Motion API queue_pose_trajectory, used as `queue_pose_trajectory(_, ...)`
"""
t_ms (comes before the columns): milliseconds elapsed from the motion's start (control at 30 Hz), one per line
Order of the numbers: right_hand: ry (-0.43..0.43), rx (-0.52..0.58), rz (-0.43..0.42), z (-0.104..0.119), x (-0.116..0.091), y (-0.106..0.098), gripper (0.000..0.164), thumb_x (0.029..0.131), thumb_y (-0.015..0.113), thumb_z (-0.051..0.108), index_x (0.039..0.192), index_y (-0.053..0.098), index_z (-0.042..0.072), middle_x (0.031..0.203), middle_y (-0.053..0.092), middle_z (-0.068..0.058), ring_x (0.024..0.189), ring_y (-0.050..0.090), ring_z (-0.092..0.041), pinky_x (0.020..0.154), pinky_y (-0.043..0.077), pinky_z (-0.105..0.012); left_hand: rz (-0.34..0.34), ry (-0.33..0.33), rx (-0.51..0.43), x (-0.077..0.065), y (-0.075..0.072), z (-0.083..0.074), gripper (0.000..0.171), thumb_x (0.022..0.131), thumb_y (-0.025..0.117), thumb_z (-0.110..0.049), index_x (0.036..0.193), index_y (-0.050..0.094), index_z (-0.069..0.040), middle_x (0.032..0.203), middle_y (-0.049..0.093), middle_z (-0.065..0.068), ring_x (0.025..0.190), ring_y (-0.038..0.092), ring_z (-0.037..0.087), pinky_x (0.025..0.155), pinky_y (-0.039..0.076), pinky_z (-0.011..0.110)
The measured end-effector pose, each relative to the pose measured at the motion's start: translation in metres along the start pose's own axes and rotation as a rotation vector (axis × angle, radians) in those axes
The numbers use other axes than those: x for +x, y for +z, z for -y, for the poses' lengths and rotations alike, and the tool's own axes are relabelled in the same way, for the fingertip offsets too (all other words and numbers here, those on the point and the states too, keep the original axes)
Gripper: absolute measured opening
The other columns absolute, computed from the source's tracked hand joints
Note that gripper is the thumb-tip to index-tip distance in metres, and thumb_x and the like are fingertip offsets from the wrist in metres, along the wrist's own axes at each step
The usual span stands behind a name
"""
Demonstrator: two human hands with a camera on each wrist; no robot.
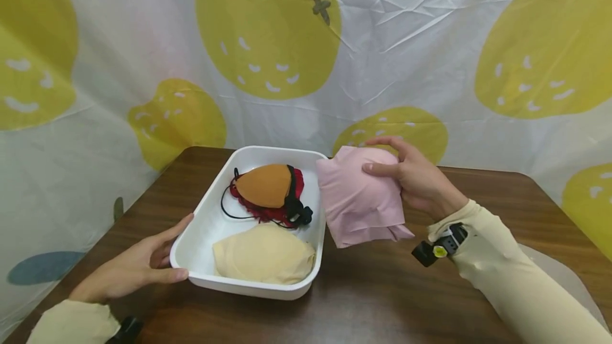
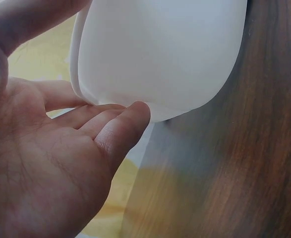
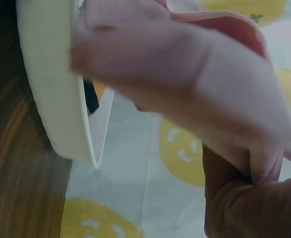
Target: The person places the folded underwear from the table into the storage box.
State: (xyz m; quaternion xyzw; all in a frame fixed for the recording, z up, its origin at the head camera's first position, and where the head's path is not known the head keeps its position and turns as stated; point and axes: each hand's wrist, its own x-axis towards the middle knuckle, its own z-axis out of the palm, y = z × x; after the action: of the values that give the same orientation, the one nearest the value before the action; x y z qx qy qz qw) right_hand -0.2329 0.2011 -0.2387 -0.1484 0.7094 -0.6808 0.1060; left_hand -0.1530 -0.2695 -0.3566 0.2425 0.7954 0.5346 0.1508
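My right hand (image 1: 423, 182) holds a pink folded cloth bundle (image 1: 360, 195) above the table, just right of a white plastic tub (image 1: 248, 281). Its thumb lies across the near face of the cloth; some of the fingers are hidden behind it. On the tub's left front corner, my left hand (image 1: 138, 261) grips the wall, with the fingers against its outer side in the left wrist view. Inside the tub lie a cream cloth bundle (image 1: 263, 254) at the front and an orange-brown rounded cloth piece (image 1: 265, 185) over red fabric (image 1: 298, 182) with black cords behind it.
The tub stands on a dark wooden table (image 1: 382, 301). A hanging white sheet with yellow fruit prints (image 1: 268, 31) closes off the back and left. A pale grey rounded surface (image 1: 557, 269) shows beyond my right forearm.
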Motion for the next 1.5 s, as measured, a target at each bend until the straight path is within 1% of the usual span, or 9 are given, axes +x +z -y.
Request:
queue_pose_trajectory(200,-0.001,0.012,0.046,-0.007,0.005,0.008,0.021,0.095,0.065,0.003,0.107,0.057,0.018,0.104,0.056,-0.005,0.074,0.066,-0.012,0.062,0.058,-0.024,0.014,-0.009,-0.009,0.001,0.002,-0.001,0.099,0.095,0.067,-0.008,0.161,-0.007,-0.007,0.165,-0.011,0.03,0.129,0.044,-0.014,0.098,0.047,0.011)
queue_pose_trajectory(467,0.031,0.027,0.053,-0.004,0.007,0.018,0.025,0.094,0.065,0.003,0.114,0.057,0.015,0.105,0.059,-0.004,0.077,0.067,-0.011,0.066,0.058,-0.023,0.017,0.012,-0.017,0.003,0.002,-0.002,0.099,0.095,0.067,-0.007,0.16,-0.007,-0.004,0.164,-0.012,0.03,0.131,0.043,-0.014,0.098,0.047,0.011)
queue_pose_trajectory(600,0.031,0.036,0.064,-0.005,0.008,0.025,0.028,0.094,0.064,0.001,0.118,0.057,0.014,0.105,0.06,-0.003,0.077,0.067,-0.01,0.065,0.058,-0.022,0.023,0.003,-0.022,0.003,0.002,-0.002,0.099,0.095,0.067,-0.007,0.16,-0.008,-0.005,0.165,-0.014,0.029,0.13,0.043,-0.014,0.098,0.048,0.011)
queue_pose_trajectory(833,0.014,0.047,0.098,-0.013,0.015,0.042,0.025,0.094,0.064,0.0,0.112,0.061,0.018,0.114,0.053,-0.006,0.078,0.065,-0.011,0.065,0.057,-0.023,0.017,-0.01,-0.013,0.001,0.003,-0.001,0.099,0.095,0.067,-0.008,0.161,-0.008,-0.006,0.165,-0.013,0.029,0.129,0.043,-0.015,0.097,0.048,0.01)
queue_pose_trajectory(1033,0.015,0.07,0.105,-0.023,0.023,0.059,0.022,0.094,0.064,0.002,0.11,0.065,0.017,0.111,0.056,-0.005,0.078,0.064,-0.011,0.064,0.057,-0.022,0.008,-0.005,-0.013,0.001,0.002,-0.001,0.099,0.095,0.067,-0.007,0.161,-0.007,-0.006,0.165,-0.013,0.029,0.13,0.041,-0.016,0.098,0.046,0.009)
queue_pose_trajectory(1133,0.039,0.11,0.122,-0.027,0.026,0.067,0.026,0.092,0.064,-0.001,0.115,0.063,0.013,0.109,0.059,-0.003,0.082,0.065,-0.011,0.068,0.057,-0.022,0.013,-0.007,-0.017,0.001,0.001,-0.001,0.099,0.095,0.067,-0.007,0.161,-0.007,-0.006,0.165,-0.014,0.029,0.13,0.042,-0.016,0.098,0.046,0.009)
queue_pose_trajectory(1333,0.051,0.171,0.193,-0.031,0.026,0.079,0.051,0.084,0.064,-0.014,0.131,0.056,0.003,0.115,0.061,-0.004,0.09,0.064,-0.013,0.073,0.059,-0.024,0.036,0.003,-0.033,0.0,0.003,-0.001,0.099,0.096,0.065,-0.006,0.16,-0.01,-0.005,0.164,-0.014,0.031,0.13,0.046,-0.012,0.097,0.049,0.013)
queue_pose_trajectory(1400,0.039,0.159,0.209,-0.032,0.026,0.083,0.053,0.083,0.065,-0.014,0.133,0.055,0.002,0.117,0.061,-0.005,0.091,0.064,-0.013,0.074,0.059,-0.024,0.036,0.013,-0.037,-0.001,0.003,-0.001,0.099,0.096,0.065,-0.005,0.159,-0.011,-0.003,0.163,-0.013,0.032,0.13,0.046,-0.011,0.098,0.049,0.014)
queue_pose_trajectory(1500,0.042,0.128,0.205,-0.033,0.027,0.088,0.051,0.083,0.068,-0.011,0.131,0.058,0.002,0.116,0.062,-0.005,0.09,0.065,-0.013,0.073,0.059,-0.024,0.031,0.023,-0.036,-0.001,0.002,-0.001,0.099,0.095,0.065,-0.005,0.159,-0.011,-0.002,0.163,-0.013,0.033,0.13,0.046,-0.011,0.098,0.049,0.013)
